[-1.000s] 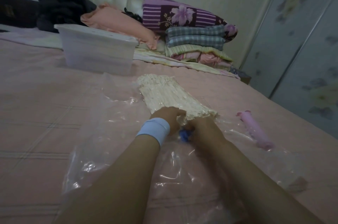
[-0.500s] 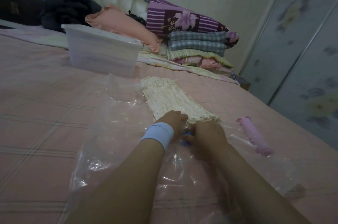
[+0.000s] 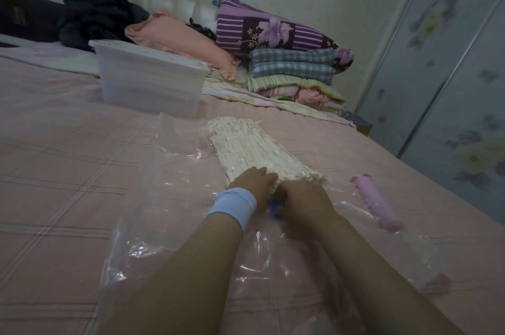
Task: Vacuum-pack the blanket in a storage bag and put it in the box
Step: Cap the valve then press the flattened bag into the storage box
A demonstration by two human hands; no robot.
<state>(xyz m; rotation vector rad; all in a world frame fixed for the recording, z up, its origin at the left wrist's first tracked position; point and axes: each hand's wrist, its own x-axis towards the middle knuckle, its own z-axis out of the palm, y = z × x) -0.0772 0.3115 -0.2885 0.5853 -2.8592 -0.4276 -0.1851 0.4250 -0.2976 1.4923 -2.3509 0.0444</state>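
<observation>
From the head view, little has changed in the last second. Both hands stay at the blue valve on the storage bag, so I'd say the air step isn't finished. The left hand presses loose fingers on the near end of the shrunken blanket. The right hand covers the valve, and I cannot tell whether it grips. The box waits far left on the pink bed, a pink pump lies to the right, and a wardrobe stands beyond.

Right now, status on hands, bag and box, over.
Left hand on near end of cream ribbed blanket, right hand at blue valve; grips unclear. Blanket compressed inside clear plastic bag. White plastic box beyond, nothing between.
</observation>
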